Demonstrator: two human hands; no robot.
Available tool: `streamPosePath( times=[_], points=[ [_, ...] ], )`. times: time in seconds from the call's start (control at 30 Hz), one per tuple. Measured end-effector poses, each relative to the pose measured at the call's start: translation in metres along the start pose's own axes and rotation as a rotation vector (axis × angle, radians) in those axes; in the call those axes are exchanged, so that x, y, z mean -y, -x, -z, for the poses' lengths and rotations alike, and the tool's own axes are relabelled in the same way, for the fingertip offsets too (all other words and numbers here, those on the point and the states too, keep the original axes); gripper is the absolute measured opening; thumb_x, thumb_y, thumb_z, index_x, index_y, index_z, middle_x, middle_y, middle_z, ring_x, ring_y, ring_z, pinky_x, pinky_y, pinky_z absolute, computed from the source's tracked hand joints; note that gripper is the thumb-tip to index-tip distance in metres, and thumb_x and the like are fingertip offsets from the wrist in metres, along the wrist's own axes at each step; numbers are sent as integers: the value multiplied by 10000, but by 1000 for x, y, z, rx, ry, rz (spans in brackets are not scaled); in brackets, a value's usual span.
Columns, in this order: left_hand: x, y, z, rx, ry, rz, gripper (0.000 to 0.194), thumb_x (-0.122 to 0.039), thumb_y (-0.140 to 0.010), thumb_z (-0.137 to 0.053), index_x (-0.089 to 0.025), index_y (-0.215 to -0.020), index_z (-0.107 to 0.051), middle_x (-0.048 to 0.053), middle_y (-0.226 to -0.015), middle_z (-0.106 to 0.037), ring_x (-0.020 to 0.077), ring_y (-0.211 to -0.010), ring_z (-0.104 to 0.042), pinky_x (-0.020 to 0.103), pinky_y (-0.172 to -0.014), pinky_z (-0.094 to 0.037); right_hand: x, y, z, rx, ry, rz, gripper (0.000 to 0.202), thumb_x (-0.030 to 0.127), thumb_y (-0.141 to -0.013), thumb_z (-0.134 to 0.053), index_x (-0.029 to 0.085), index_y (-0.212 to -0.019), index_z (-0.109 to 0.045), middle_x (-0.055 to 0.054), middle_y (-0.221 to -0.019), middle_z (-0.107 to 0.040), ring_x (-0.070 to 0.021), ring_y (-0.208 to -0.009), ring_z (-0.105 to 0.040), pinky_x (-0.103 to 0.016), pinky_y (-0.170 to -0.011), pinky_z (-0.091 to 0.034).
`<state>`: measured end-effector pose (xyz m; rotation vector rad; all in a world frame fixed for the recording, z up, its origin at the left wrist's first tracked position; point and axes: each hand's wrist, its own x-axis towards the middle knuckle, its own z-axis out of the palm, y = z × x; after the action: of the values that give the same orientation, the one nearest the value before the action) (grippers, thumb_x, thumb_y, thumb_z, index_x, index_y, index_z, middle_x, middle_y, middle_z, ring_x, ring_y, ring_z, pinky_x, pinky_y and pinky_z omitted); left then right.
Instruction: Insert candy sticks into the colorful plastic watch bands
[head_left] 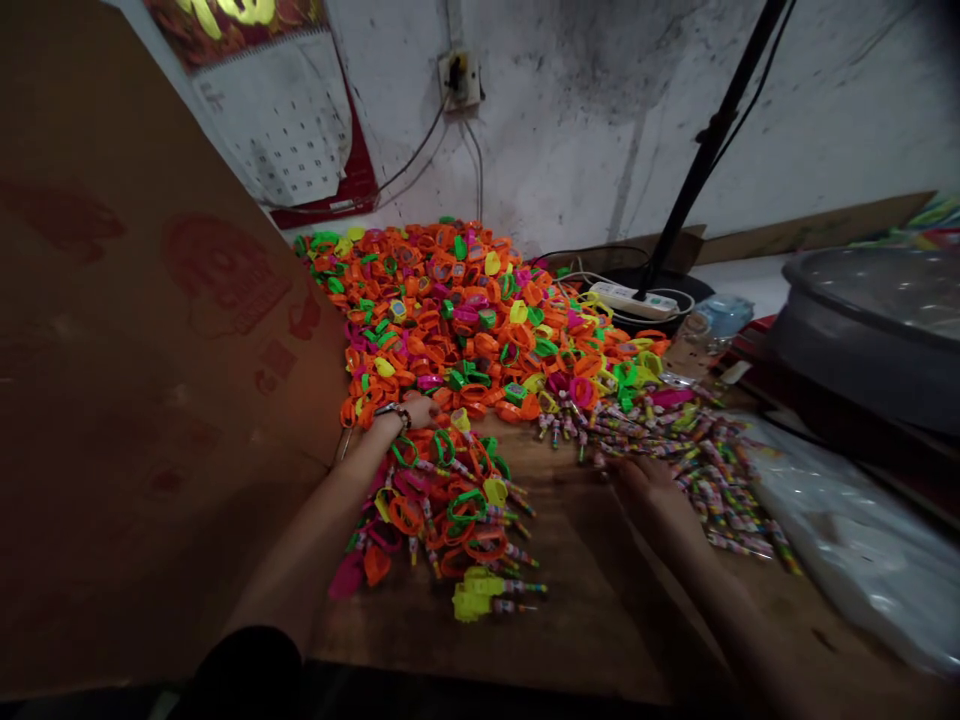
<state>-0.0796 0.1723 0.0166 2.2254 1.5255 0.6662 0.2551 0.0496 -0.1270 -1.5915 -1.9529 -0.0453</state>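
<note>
Orange, green, yellow and pink toy watches (450, 310) lie in a broad heap at the back of a wooden table (570, 520). At the heap's front edge is the left hand (420, 411), with a bracelet (405, 417) at its wrist; I cannot tell whether its fingers grip anything. Over beside a spread of printed tubes (720, 470), the right hand (646, 480) is dim and blurred, so its grip cannot be made out either. Between the forearms sits a smaller pile (465, 510) mixing watches and tubes, near a brown cardboard box (172, 400)
</note>
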Motion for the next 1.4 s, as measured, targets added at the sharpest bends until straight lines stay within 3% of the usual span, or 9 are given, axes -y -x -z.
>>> streamPosePath(
  times=[0.1, 0.23, 0.37, 0.43, 0.57, 0.73, 1.0, 1.23, 1.4],
  points=[
    [5, -16, 4, 61, -10, -5, 282, -368, -867, -572, -126, -1007, -603, 58, -1096, -587, 226, -986, -576, 391, -844, -502, 15, -4, 10, -148, -122, -56, 209, 319, -896, -448, 171, -901, -595, -130, -870, -641, -251, -831, -595, -381, -755, -487],
    [-6, -6, 7, 106, 22, -49, 276, -369, -754, -685, -143, -665, -553, 73, -1064, -588, 216, -1024, -552, 332, -897, -449, 50, -10, 22, -123, -520, -282, 228, 420, -856, -524, 200, -914, -534, -64, -809, -645, -186, -707, -623, -306, -648, -507],
    [-43, 36, -5, 147, 274, -33, 398, -469, -697, -708, -177, -908, -540, 28, -932, -599, 175, -860, -590, 278, -734, -482, 92, -19, 44, 4, -1053, -345, 354, 482, -855, -516, 197, -1064, -491, -30, -804, -637, -134, -596, -573, -275, -555, -499],
    [-63, 55, -12, 147, 359, -37, 517, -480, -673, -732, -194, -1045, -514, 36, -999, -603, 187, -934, -589, 286, -774, -485, 111, -27, 59, 64, -1164, -347, 386, 490, -843, -535, 195, -1091, -525, -33, -850, -644, -118, -591, -543, -256, -533, -473],
    [-85, 72, -18, 197, 305, -188, 483, -467, -763, -667, -214, -1153, -540, 61, -1110, -591, 207, -1075, -554, 342, -926, -448, 136, -38, 81, 175, -1176, -364, 358, 509, -833, -540, 183, -955, -623, -27, -843, -642, -128, -701, -557, -244, -604, -453],
    [-88, 76, -18, 173, 186, -330, 344, -408, -824, -620, -191, -1086, -569, 62, -1104, -592, 196, -1063, -557, 341, -937, -448, 146, -40, 80, 222, -1254, -401, 346, 499, -803, -584, 172, -917, -597, -24, -827, -628, -129, -747, -557, -258, -681, -461],
    [-89, 91, -17, 135, -85, -350, 343, -258, -812, -649, -165, -1120, -532, 63, -1066, -610, 211, -1043, -534, 355, -897, -470, 154, -34, 66, 205, -1336, -436, 324, 485, -765, -635, 180, -859, -574, -8, -734, -617, -132, -681, -566, -269, -645, -471],
    [-89, 98, -19, 70, -154, -337, 372, -245, -791, -672, -164, -1121, -521, 59, -1007, -616, 206, -991, -561, 340, -840, -506, 161, -24, 58, 27, -1283, -477, 332, 474, -734, -682, 191, -858, -558, -17, -766, -622, -143, -712, -581, -280, -679, -485],
    [-87, 102, -20, 36, -250, -416, 395, -239, -785, -677, -143, -1129, -507, 64, -969, -635, 214, -960, -563, 344, -809, -523, 161, -23, 50, 97, -1259, -494, 356, 506, -749, -650, 184, -870, -561, -37, -787, -631, -156, -721, -592, -301, -694, -498]
  ],
)
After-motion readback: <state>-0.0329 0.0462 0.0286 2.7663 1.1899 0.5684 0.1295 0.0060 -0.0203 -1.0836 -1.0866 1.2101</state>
